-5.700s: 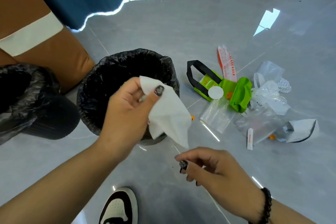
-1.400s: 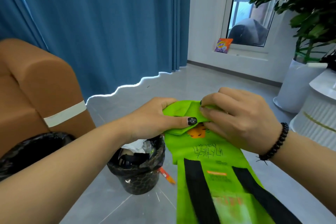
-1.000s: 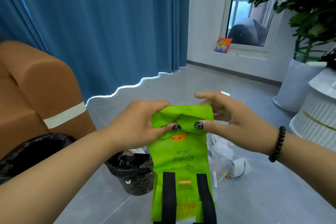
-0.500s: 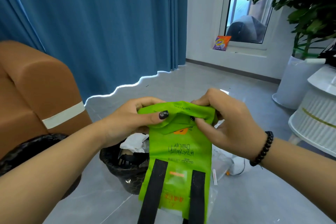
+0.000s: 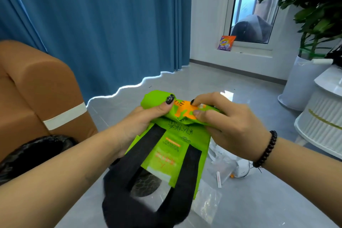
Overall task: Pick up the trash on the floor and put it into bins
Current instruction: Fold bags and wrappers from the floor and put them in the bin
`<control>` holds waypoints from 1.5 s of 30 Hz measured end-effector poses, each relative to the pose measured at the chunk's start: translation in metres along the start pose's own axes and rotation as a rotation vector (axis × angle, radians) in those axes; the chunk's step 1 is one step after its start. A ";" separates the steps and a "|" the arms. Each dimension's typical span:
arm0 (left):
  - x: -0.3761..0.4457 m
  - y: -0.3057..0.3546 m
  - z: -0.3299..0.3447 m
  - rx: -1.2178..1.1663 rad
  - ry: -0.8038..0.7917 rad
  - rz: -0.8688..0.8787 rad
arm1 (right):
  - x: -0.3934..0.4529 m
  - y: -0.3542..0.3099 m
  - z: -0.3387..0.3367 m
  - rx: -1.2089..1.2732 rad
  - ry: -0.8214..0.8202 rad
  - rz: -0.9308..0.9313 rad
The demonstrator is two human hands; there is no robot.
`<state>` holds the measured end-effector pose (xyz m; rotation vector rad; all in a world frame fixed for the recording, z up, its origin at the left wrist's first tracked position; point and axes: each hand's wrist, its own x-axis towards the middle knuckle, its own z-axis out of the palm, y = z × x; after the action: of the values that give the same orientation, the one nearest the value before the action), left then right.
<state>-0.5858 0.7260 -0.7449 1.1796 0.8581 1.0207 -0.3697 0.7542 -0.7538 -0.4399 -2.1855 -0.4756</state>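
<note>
A bright green bag (image 5: 172, 146) with black handles and orange print hangs upside down in front of me, handles dangling low. My left hand (image 5: 142, 122) grips its folded top edge from the left, thumb on top. My right hand (image 5: 224, 122) pinches the same fold from the right, fingers curled over the orange print. One black-lined bin (image 5: 145, 184) shows only through the handle loop, mostly hidden behind the bag. A second black-lined bin (image 5: 35, 151) sits at the left, behind my left forearm.
Clear plastic bags, white wrappers and a small stick (image 5: 222, 170) lie on the grey floor right of the bag. A brown sofa (image 5: 37, 94) stands at the left, blue curtain behind. A white ribbed stand (image 5: 322, 122) and a potted plant (image 5: 303, 79) are at the right.
Since 5.7 s ago the white tissue has left my hand and both hands have lifted the green bag. Over the last second they have rolled its top edge further, and the handles swung lower.
</note>
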 end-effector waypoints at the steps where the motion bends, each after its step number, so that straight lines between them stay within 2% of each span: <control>1: 0.001 -0.001 -0.004 0.025 0.015 0.025 | -0.001 0.000 0.001 0.011 -0.017 0.013; 3: 0.000 -0.001 -0.006 0.079 0.055 0.050 | -0.002 0.001 -0.001 0.096 -0.054 0.067; 6: -0.002 0.001 -0.005 0.138 0.106 0.115 | -0.003 0.001 -0.006 0.348 -0.143 0.228; 10: -0.003 0.005 -0.002 0.248 0.138 0.207 | -0.001 -0.004 -0.006 0.762 -0.219 0.703; 12: -0.003 0.006 0.000 0.256 0.142 0.223 | 0.001 -0.006 -0.004 0.825 -0.196 0.783; 17: -0.003 0.004 0.006 0.159 0.161 0.174 | 0.007 -0.011 -0.005 0.624 -0.092 0.735; 20: -0.003 0.001 0.013 0.060 0.144 0.123 | 0.010 -0.013 -0.005 0.417 -0.012 0.587; 24: -0.005 0.002 0.025 -0.036 0.156 0.049 | 0.014 -0.012 -0.004 0.278 0.059 0.448; 31: -0.007 0.002 0.027 -0.109 0.119 -0.124 | 0.009 -0.010 0.000 0.028 0.042 0.191; 33: -0.013 0.005 0.031 -0.152 0.108 -0.124 | 0.008 -0.008 0.000 -0.039 0.025 0.142; 35: -0.009 0.015 0.035 -0.071 0.170 -0.132 | 0.008 -0.006 -0.001 -0.081 0.016 0.090; 36: -0.011 0.014 0.027 -0.075 0.145 -0.141 | 0.008 -0.006 -0.001 -0.098 0.013 0.064; 37: -0.006 0.010 0.017 -0.092 0.189 -0.130 | 0.009 -0.005 -0.002 -0.116 0.007 0.038; 39: -0.016 0.012 0.021 -0.106 0.180 -0.061 | 0.011 -0.005 -0.004 -0.141 -0.012 0.004; 40: -0.017 0.009 0.024 -0.096 0.214 -0.012 | 0.011 -0.005 -0.003 -0.140 -0.027 0.007; 42: -0.010 0.003 0.023 -0.124 0.291 -0.040 | 0.009 -0.006 -0.002 -0.061 -0.084 0.082; 45: -0.007 0.004 0.016 -0.089 0.331 0.030 | 0.006 -0.008 -0.002 0.301 -0.134 0.386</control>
<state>-0.5739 0.7145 -0.7377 0.9648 1.0427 1.2882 -0.3754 0.7467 -0.7493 -0.7214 -2.1806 0.0954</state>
